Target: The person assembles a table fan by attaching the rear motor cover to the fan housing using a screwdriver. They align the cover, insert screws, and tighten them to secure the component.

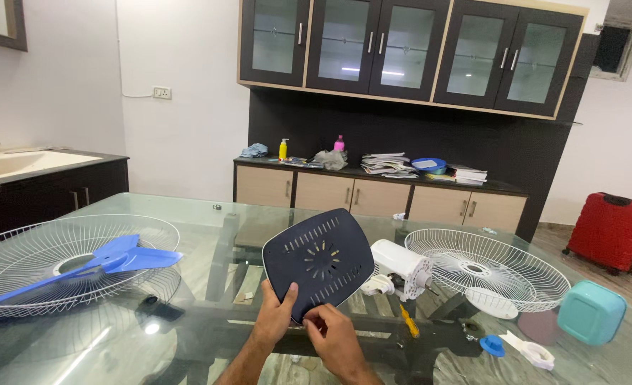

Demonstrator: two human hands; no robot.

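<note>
Left hand (275,319): I gripped the dark slotted panel (319,260) at its lower edge.
Right hand (336,341): I pinched the panel's bottom corner.
Table (209,214): glass, under both hands.

Dk navy slotted cover (319,260), blue blade (102,264), white grilles (487,267).

Dark navy slotted cover plate (319,262), rounded-rectangular, held tilted upright at lower centre of frame above the glass; apparently plastic, with radial centre slots.
</note>
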